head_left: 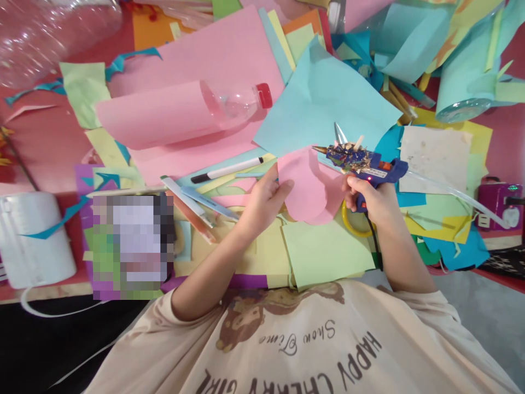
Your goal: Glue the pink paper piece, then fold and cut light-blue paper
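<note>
My left hand (266, 198) pinches the left edge of a rounded pink paper cutout (304, 183) between thumb and fingers. My right hand (372, 198) is wrapped round the handle of a blue hot glue gun (394, 171). The gun's metal tip points left, close to the cutout's upper right edge; whether they touch I cannot tell. Bits of debris cling to its front, and a red light glows on its side. Yellow-handled scissors (356, 225) lie partly hidden beneath my right hand, with blades showing beyond the gun. Light blue paper (324, 98) lies just past the cutout.
A bottle wrapped in pink paper (164, 112) lies behind my left hand. Pens (227, 170) are scattered left of it. A blue-wrapped bottle (465, 82) is at the far right, above a purple power adapter (498, 203). A white case (36, 241) stands at the left.
</note>
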`<action>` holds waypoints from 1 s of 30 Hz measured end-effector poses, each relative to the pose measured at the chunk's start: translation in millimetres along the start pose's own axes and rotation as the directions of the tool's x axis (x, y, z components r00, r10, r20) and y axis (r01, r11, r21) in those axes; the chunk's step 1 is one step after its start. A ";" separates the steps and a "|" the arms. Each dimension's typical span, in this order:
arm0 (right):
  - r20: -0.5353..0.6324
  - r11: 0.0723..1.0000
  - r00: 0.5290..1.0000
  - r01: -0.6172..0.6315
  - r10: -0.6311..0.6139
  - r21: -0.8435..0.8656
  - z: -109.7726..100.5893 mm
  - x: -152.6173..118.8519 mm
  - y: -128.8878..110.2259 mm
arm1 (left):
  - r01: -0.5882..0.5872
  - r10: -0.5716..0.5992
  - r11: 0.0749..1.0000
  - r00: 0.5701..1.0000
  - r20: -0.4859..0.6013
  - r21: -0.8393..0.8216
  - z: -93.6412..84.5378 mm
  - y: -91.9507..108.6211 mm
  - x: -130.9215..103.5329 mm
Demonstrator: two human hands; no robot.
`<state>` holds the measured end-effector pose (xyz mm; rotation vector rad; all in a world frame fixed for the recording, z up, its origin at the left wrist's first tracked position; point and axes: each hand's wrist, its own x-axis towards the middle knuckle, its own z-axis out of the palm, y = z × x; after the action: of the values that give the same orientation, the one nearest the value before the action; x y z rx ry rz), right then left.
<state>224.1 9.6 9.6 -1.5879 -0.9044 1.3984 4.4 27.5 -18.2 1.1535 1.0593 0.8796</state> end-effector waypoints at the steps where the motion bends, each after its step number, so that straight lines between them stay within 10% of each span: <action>1: 0.003 1.000 1.000 0.003 -0.003 0.005 0.2 0.0 0.0 | -0.001 0.001 1.000 1.000 -0.003 0.007 -0.2 -0.6 0.0; 30: -0.039 0.998 0.998 0.043 -0.041 0.050 -2.4 3.3 -5.9 | -0.093 0.093 0.995 0.996 -0.006 -0.043 -0.1 -1.0 0.8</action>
<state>226.9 14.7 13.8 -1.5440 -0.8690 1.3476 4.6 28.1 -19.4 1.1726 0.9913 0.9737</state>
